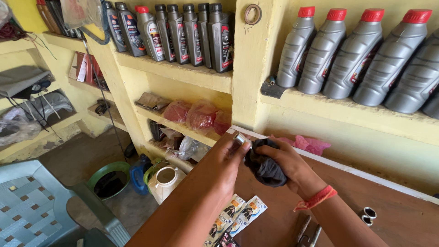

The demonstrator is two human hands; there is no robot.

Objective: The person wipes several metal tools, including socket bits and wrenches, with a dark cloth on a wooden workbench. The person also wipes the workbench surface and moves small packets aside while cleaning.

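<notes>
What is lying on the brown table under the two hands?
Under the left hand and right hand lie small printed sachets on the brown table. The forearms cover part of them; metal tools show partly at the bottom edge.

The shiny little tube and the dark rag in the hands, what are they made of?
The small tube in the left hand looks like polished metal: it gleams silver. The dark rag in the right hand looks like soft matte cloth: it bunches in folds.
</notes>
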